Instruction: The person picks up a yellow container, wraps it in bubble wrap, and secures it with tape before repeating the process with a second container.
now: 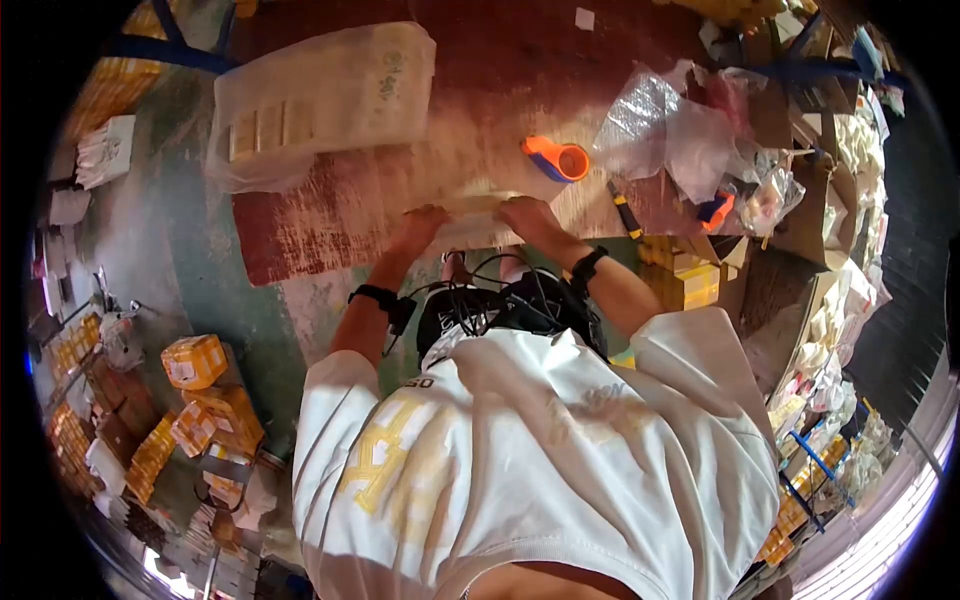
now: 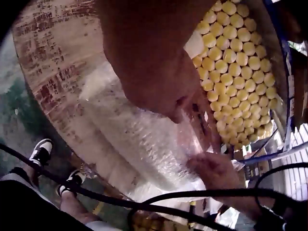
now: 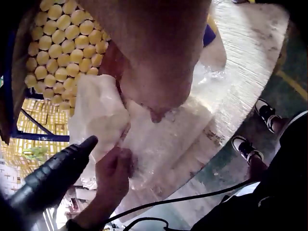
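Spreading beneath the other things, the worn red bench [image 1: 340, 215] has pale wood showing through its scraped paint. On its far left lies a large package [image 1: 340, 95], wrapped in cloudy plastic with green writing near one end. Crumpled clear sheets [image 1: 670, 130] cover part of the right side.

The smaller plastic bundle [image 1: 474, 228] [image 2: 144, 139] [image 3: 166, 139] lies at the bench's near edge, between the person's hands. It is whitish and translucent, long and rather flat, with a wrinkled, glossy surface that catches bright highlights; its contents cannot be made out.

The left hand [image 1: 424, 224] [image 3: 114, 169] grips one end with curled fingers, and the right hand [image 1: 530, 217] [image 2: 215, 169] pinches the plastic at the other.

Beyond the right hand stands an orange-and-blue tape dispenser [image 1: 556, 160]. Smaller still, a yellow-and-black cutter [image 1: 626, 212] lies to its right, nearer the bench's edge.
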A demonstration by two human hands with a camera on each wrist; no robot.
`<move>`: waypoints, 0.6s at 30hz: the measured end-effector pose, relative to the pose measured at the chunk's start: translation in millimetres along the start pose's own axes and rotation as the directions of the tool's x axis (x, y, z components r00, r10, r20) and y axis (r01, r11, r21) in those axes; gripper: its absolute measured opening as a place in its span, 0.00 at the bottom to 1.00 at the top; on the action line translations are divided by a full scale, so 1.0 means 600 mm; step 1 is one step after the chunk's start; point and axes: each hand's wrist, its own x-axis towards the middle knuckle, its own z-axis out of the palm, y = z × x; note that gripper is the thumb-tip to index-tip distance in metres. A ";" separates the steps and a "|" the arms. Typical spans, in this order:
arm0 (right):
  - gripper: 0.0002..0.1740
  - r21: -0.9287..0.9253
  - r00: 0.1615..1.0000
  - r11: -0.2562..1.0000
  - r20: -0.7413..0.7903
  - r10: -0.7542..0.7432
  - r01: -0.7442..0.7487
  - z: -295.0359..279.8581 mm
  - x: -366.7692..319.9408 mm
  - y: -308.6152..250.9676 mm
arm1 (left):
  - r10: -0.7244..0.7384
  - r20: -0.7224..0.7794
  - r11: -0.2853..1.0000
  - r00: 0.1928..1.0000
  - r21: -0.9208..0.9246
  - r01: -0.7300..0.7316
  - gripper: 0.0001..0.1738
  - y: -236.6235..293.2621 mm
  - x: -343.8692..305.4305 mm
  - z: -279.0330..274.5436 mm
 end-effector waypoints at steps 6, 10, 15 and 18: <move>0.35 0.065 0.985 0.982 0.018 0.174 -0.175 -0.004 0.002 0.018 | 0.029 -0.213 0.995 0.977 0.102 -0.007 0.13 -0.055 -0.008 0.090; 0.42 -0.102 0.965 0.974 0.147 0.216 -0.203 -0.008 0.018 0.053 | -0.208 0.199 0.911 0.958 0.395 0.115 0.17 -0.002 0.034 -0.023; 0.46 -0.174 0.927 0.955 0.250 0.279 -0.241 -0.031 0.073 0.053 | -0.180 0.232 0.888 0.956 0.457 0.057 0.26 0.018 0.077 -0.089; 0.48 -0.156 0.966 0.987 -0.250 -0.067 0.028 -0.002 0.091 0.019 | -0.113 0.367 0.966 0.923 0.256 0.016 0.26 -0.022 0.086 -0.082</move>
